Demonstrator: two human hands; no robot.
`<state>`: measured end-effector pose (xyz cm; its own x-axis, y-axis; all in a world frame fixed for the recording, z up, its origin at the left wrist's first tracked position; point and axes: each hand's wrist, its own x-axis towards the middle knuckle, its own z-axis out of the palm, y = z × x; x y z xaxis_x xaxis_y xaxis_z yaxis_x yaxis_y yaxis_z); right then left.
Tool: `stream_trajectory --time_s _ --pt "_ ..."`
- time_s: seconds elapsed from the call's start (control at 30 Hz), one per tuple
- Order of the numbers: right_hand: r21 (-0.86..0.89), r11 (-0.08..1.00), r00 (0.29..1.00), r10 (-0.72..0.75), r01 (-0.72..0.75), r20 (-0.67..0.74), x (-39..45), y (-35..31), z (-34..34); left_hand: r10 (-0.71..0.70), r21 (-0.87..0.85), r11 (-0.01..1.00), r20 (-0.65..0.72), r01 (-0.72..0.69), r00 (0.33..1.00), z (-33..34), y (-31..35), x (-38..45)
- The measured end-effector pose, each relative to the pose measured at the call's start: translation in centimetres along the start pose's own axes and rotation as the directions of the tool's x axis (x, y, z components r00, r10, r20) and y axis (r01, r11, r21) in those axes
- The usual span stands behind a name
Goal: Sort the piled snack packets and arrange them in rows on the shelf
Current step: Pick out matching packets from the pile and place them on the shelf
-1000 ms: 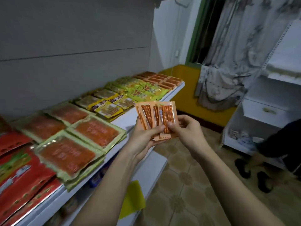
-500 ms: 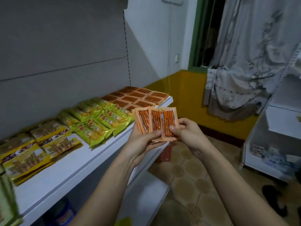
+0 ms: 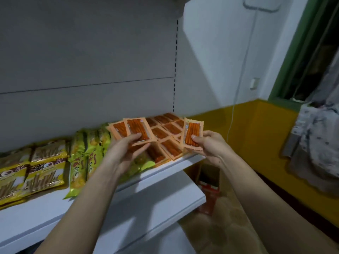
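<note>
Mid-frame, above the white shelf (image 3: pixel 172 166), your left hand (image 3: pixel 126 153) pinches two glossy, flat orange packets (image 3: pixel 136 132) while your right hand (image 3: pixel 211 145) pinches a single crimp-edged orange packet (image 3: pixel 192 133).

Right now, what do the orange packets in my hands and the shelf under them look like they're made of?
Orange packet in the right hand: likely thin plastic film, glossy, with a clear window showing reddish sticks and a crimped zigzag edge. The packets held by the left hand look the same. Shelf: smooth white panel with a folded front lip, probably painted metal, though laminate is possible.
</note>
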<state>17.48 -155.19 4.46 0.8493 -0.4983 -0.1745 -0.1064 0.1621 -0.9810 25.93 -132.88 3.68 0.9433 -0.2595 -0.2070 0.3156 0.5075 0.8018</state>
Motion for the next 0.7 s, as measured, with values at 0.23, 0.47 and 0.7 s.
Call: stream_trajectory --time_s 0.23,0.47,0.7 --pt "-0.334 0.941 0.996 -0.029 0.054 0.081 10.9 -2.4 0.7 0.137 0.068 0.989 -0.146 -0.128 0.980 0.1 3.1 9.1" --pt "-0.413 0.909 0.955 0.079 0.049 0.286 20.6 -2.4 7.1 0.114 0.038 0.993 -0.219 -0.109 0.969 0.4 2.5 14.8" --pt "-0.527 0.804 0.849 0.054 0.275 0.526 25.6 -1.7 15.5 0.231 0.113 0.973 -0.391 -0.203 0.891 0.1 2.8 17.2"
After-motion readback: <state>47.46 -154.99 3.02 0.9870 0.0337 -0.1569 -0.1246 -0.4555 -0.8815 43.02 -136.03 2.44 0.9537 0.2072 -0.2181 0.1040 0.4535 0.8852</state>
